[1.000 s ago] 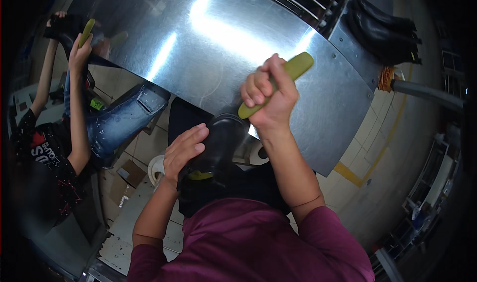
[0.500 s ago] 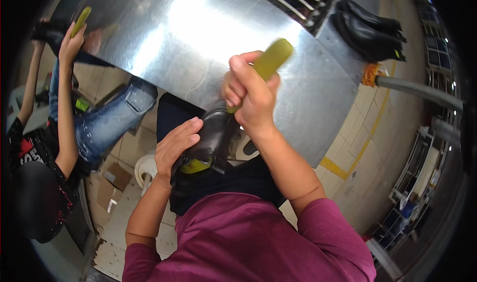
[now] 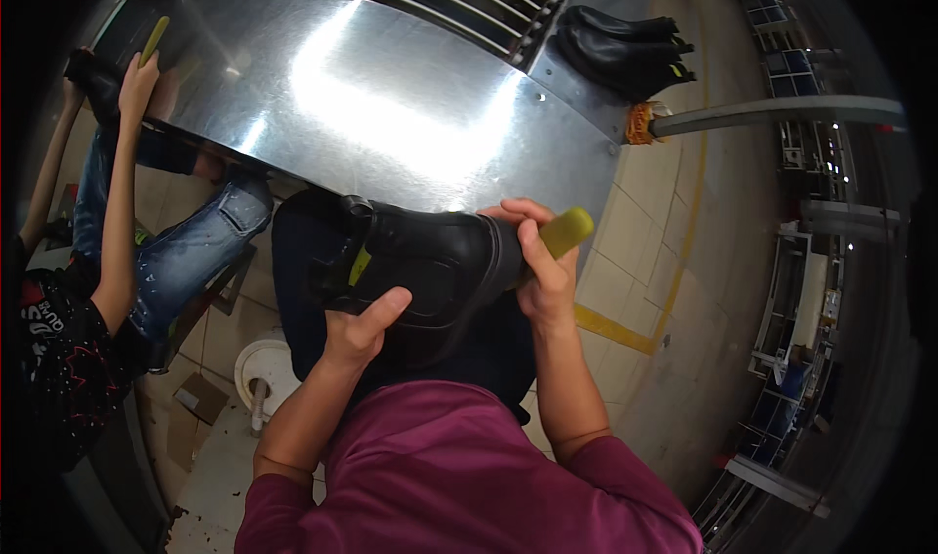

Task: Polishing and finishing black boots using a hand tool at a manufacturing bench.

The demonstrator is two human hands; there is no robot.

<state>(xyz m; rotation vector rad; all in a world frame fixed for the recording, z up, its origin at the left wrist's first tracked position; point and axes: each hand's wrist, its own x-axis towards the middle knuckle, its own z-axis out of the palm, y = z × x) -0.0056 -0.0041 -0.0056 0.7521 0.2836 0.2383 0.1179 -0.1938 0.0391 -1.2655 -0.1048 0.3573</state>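
A black boot point(image 3: 430, 261) with a yellow-green tab lies on its side over my lap, in front of a shiny metal table point(image 3: 391, 114). My left hand point(image 3: 362, 324) grips the boot from below, thumb up against its side. At the boot's open top, my right hand point(image 3: 537, 256) is closed around a yellow-green handled tool point(image 3: 567, 230), whose working end is hidden by the boot and fingers.
A finished pair of black boots point(image 3: 625, 41) rests at the table's far right. To my left sits another person in jeans point(image 3: 186, 251), whose hand point(image 3: 137, 80) holds a similar yellow-green tool against a black boot. A white round object point(image 3: 259, 373) lies on the tiled floor.
The boot has been lowered from the table edge onto my lap and turned sideways. My right hand with the tool came down to the boot's open top.
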